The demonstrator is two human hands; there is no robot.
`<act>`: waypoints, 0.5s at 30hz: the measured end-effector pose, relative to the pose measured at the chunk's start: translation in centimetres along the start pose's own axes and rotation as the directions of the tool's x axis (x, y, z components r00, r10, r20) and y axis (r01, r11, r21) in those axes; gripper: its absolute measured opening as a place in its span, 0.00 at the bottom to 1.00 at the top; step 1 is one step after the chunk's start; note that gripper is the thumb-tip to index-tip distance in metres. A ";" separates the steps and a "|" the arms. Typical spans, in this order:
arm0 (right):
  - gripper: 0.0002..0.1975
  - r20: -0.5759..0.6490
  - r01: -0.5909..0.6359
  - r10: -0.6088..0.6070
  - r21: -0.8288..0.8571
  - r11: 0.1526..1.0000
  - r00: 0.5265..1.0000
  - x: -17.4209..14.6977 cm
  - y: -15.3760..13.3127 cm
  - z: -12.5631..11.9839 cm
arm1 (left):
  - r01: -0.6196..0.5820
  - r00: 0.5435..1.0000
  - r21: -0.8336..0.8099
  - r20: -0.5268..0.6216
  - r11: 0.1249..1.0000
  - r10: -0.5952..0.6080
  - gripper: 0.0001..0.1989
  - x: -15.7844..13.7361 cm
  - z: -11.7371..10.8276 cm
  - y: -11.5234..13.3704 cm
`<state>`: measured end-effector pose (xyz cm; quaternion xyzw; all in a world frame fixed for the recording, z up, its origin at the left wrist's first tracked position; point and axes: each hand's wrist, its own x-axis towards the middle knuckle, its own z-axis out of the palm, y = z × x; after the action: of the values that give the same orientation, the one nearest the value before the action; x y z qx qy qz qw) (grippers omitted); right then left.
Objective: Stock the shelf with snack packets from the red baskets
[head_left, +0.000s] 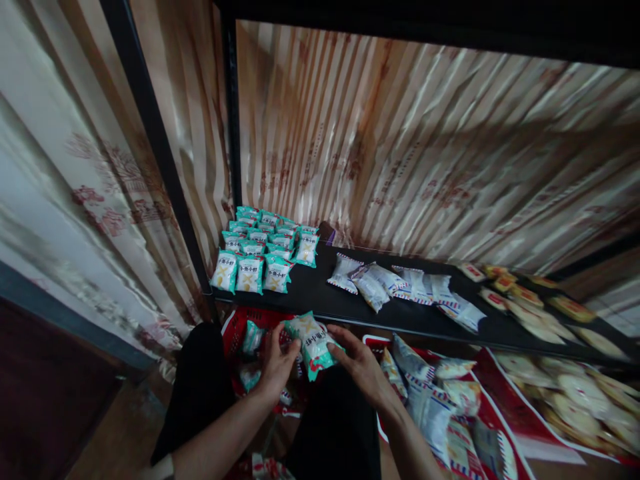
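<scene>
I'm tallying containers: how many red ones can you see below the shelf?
3: a left container beneath the held teal packet, a middle container holding white packets, and a right container holding flat packs. Others may be hidden.

Black shelf [309, 288], teal packets [250, 274], striped packets [373, 288] atop

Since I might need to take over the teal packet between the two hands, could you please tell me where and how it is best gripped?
Pinch the teal packet lightly by its end nearest the shelf, probably best from the shelf side: the left hand and right hand hold its opposite sides, leaving that end uncovered.
</scene>
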<state>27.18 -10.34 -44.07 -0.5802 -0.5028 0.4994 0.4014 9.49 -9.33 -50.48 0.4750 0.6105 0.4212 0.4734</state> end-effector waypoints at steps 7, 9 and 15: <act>0.29 -0.009 0.048 -0.047 0.162 0.986 0.999 -0.9 2.1 0.9 | 0.241 0.958 -0.479 0.257 0.844 -0.128 0.36 -0.1 0.9 1.9; 0.32 -0.010 0.033 -0.031 0.180 0.983 0.999 -0.7 2.3 1.2 | 0.215 0.968 -0.508 0.227 0.834 -0.110 0.39 0.3 1.2 1.9; 0.29 -0.048 -0.056 0.066 0.179 0.982 0.997 0.5 1.6 1.4 | 0.164 0.981 -0.517 0.174 0.840 -0.084 0.40 1.7 1.8 1.3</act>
<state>26.13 -10.14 -45.96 -0.5705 -0.4276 0.5384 0.4493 11.37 -7.30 -49.88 0.3149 0.4646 0.5059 0.6550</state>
